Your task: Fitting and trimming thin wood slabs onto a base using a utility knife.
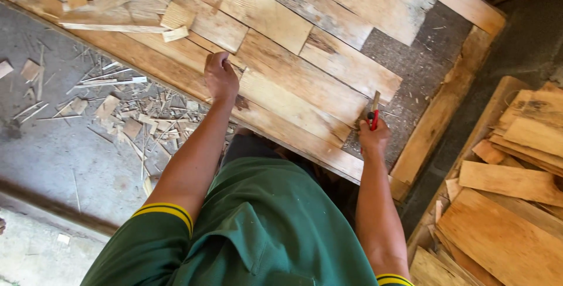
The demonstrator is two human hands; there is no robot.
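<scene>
Head view, mid-frame: I see the right hand [374,135] closed round a red-handled tool [373,117], its tip against the lower edge of a wooden shingle [293,95]. The left hand [221,78] presses that shingle flat, fingers curled, probably to steady it. More shingles [363,4] overlap above; a loose stack [516,192] crowds the right edge, and offcuts [135,110] litter the grey floor [64,157] at left.

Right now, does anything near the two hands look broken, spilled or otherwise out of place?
Yes. Pale wood splinters and offcuts lie scattered over the grey floor beside the left hand. The flat wooden shingles leave a gap of bare dark underlay beyond the right hand, which grips a red-handled tool.
</scene>
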